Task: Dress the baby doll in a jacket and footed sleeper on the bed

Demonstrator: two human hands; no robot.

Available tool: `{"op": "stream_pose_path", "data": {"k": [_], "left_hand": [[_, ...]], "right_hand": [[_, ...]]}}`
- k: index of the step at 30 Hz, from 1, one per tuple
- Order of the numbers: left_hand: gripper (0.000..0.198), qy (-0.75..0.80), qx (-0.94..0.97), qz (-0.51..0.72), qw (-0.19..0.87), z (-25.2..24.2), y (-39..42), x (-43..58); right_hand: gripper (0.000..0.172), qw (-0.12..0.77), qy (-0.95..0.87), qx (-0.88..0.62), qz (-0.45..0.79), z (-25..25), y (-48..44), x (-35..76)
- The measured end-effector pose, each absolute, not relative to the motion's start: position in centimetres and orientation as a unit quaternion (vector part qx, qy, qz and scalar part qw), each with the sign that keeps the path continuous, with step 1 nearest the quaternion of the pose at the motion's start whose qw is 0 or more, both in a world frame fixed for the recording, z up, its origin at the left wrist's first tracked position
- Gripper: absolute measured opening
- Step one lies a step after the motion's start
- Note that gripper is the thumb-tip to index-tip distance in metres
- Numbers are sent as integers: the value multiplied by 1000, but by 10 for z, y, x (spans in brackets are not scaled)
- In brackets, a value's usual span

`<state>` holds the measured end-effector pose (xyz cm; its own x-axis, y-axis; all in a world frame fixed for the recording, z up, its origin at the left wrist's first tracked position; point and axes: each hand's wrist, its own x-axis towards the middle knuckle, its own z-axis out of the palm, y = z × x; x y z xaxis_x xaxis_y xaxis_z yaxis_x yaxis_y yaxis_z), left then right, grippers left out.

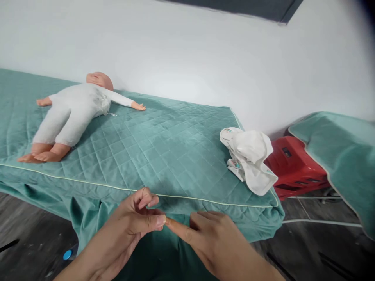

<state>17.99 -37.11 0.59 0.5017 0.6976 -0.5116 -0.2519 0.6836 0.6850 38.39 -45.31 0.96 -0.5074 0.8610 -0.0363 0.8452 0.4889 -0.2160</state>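
My left hand [136, 226] is just in front of the bed's near edge, its thumb and forefinger pinched on the tip of my right forefinger. My right hand [215, 240] points that finger to the left, its other fingers curled in, with no object visible in it. Both hands are nearest to the green quilted cover [175, 152]. On the cover at the far left lies a baby doll [73, 107] in a white body, face up, arms spread. A crumpled white printed cloth [252, 156] rests at the cover's right end.
Behind the bed is a white wall [187, 50] with a dark panel [249, 8] at the top. Right of the bed are a red plastic stool [295, 164] and another green cover [342, 148]. A blue cap [67, 255] shows low at the left, near the dark floor.
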Motion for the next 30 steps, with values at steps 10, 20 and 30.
{"op": "stream_pose_path", "data": {"k": [10, 20, 30], "left_hand": [[50, 372, 224, 234, 870, 6, -372, 191], [44, 374, 206, 263, 865, 14, -379, 204], [55, 454, 275, 365, 765, 8, -381, 217]], "right_hand": [[57, 152, -805, -521, 240, -14, -473, 388], [61, 265, -748, -545, 270, -41, -494, 390], [73, 209, -695, -580, 371, -78, -522, 387]]}}
